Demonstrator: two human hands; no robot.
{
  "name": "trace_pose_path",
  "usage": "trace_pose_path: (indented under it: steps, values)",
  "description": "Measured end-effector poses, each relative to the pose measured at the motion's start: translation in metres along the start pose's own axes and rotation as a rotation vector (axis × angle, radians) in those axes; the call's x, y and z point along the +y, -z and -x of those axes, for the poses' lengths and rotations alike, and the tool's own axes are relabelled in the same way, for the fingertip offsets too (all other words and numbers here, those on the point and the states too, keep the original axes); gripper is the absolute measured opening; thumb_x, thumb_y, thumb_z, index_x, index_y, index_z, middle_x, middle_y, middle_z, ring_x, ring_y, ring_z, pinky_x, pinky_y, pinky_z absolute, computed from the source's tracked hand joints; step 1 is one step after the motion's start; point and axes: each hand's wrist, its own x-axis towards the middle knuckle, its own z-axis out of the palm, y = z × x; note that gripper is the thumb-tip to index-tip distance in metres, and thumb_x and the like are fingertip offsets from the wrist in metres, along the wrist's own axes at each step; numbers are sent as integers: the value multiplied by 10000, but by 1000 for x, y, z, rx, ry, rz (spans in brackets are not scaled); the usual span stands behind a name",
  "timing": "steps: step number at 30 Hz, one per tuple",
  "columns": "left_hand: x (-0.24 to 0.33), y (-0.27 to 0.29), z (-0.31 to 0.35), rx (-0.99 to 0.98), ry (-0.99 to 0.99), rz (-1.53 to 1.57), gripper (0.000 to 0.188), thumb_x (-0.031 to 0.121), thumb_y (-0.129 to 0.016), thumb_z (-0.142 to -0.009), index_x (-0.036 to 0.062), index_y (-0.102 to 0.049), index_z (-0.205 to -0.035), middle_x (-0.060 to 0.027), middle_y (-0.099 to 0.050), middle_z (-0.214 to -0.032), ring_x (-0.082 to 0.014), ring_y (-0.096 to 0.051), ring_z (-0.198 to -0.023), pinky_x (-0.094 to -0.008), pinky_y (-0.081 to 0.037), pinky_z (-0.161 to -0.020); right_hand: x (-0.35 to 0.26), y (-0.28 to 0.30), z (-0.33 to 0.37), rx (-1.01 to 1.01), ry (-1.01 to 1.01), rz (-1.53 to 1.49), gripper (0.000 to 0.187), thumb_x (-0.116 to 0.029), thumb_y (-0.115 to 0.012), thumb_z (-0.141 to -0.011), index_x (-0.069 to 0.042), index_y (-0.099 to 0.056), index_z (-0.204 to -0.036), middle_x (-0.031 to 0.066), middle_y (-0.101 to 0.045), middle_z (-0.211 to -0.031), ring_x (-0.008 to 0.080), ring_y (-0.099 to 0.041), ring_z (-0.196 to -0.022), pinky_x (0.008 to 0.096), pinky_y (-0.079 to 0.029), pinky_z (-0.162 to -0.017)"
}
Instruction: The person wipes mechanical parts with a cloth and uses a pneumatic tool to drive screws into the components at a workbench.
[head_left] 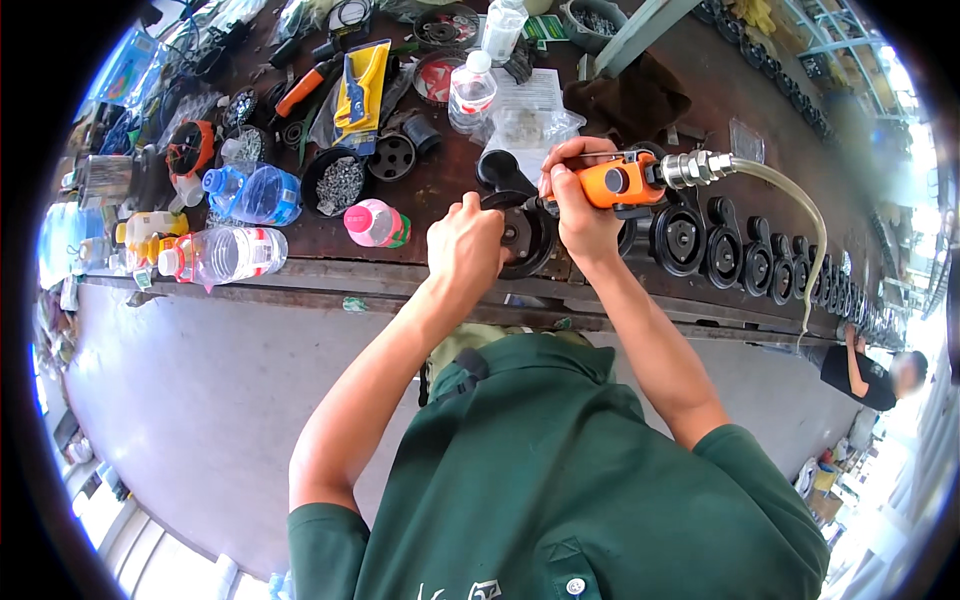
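Note:
My right hand [580, 205] is closed around an orange air screwdriver [610, 184], gripping its front end. A metal fitting [697, 168] joins the tool's back end to a clear hose [795, 185]. The tool's tip points left, over a round black part with an arm [528, 243] at the bench edge; whether it touches is hidden. My left hand [465, 245] is curled against the left side of that part, its fingertips partly hidden. More black parts of the same shape [678, 238] stand in a row along the edge to the right.
A black bowl of small metal screws [340, 182] and a pink-capped bottle [376, 223] stand left of my hands. Clear bottles [235, 252], a yellow package [362, 90] and a dark cloth [630, 98] lie about the bench [710, 110]. Another person [870, 375] works far right.

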Motion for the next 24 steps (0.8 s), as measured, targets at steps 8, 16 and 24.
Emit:
trace_pose_path:
  steps: [8,16,24]
  values:
    - [-3,-3,-1,21,-22,13,373,248,-870,-684,99,-737,-999,-145,-613,-1037,-328,-652,-992,-427,-550,-823,6,0,-1,15,-11,-23,191,72,-572,-902,-8,-516,-1066,95,-638,-905,110,-605,-693,255,-524,-643]
    - [-2,-1,-1,7,-25,7,367,251,-872,-686,96,-736,-990,-143,-614,-1038,-327,-653,-991,-422,-552,-820,9,0,-1,13,8,-1,190,76,-574,-900,-9,-515,-1060,94,-639,-901,108,-608,-694,253,-524,-640]
    - [4,-7,-1,46,-8,-46,278,194,-865,-676,62,-727,-879,-167,-615,-1024,-348,-655,-975,-438,-563,-775,10,2,0,-33,1,54,177,66,-594,-891,-6,-525,-1037,77,-642,-883,98,-609,-680,242,-519,-633]
